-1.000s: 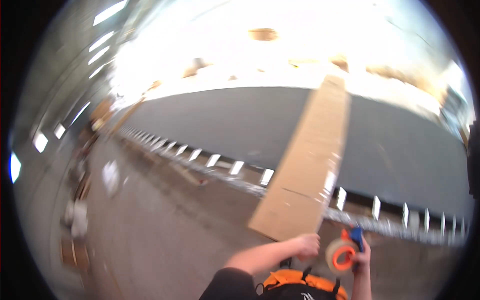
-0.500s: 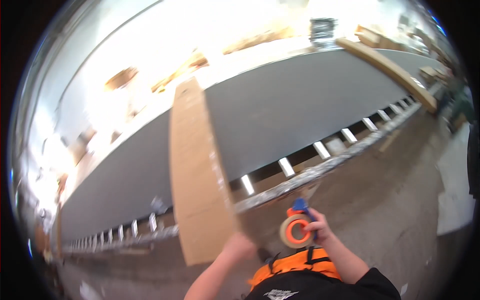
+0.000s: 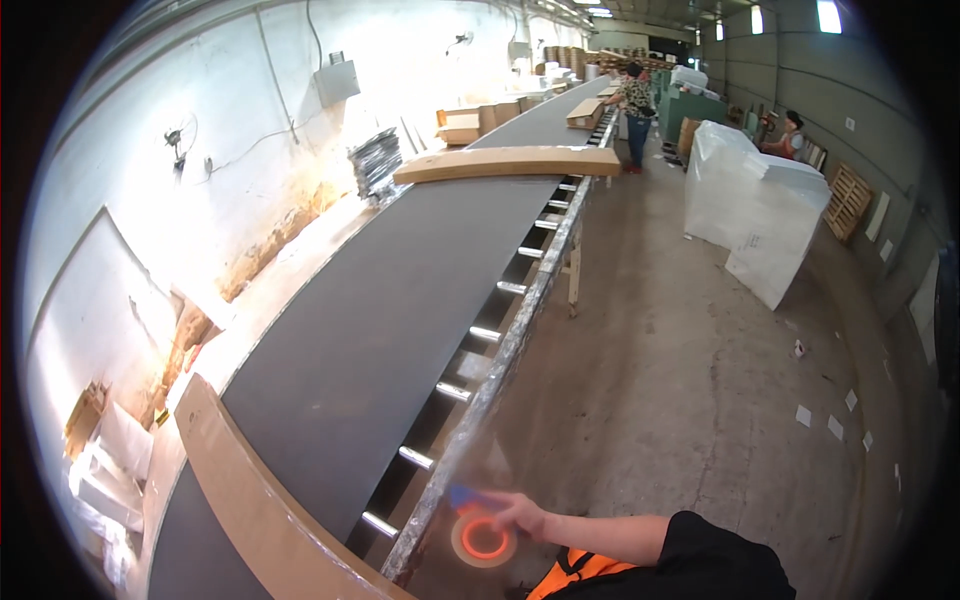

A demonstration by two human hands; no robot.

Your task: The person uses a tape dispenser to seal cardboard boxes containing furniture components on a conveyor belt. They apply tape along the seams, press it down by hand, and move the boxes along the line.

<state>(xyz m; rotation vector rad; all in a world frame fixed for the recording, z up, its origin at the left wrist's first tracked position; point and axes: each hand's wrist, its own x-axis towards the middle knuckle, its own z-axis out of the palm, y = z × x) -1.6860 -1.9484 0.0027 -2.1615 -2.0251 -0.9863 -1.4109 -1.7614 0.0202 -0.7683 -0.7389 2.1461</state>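
The right hand [image 3: 515, 512] grips a tape gun [image 3: 480, 535] with an orange roll, holding it low beside the metal rail [image 3: 500, 365] of the conveyor belt [image 3: 370, 300]; the fingers close around the handle, and the blue part of the tool points toward the rail. The left hand is not in view, so its grip cannot be reported. The nearest carton [image 3: 250, 500], long, flat and brown, lies on the belt at the lower left, well apart from the tape gun. Its long axis runs across the belt at a diagonal, one end near the wall-side edge and the other toward the rail at the bottom of the view; that lower end seems to reach or overhang the rail, though the frame edge cuts it off. A second carton [image 3: 505, 162] lies farther up the belt, also crosswise. Risks, as a judgement: an overhanging end may catch on the rail or tip off the belt; the tape gun, carried close to the rail, may strike it or snag the exposed rollers [image 3: 455, 392]; tape applied one-handed to an unsteadied carton may wrinkle or run off line.
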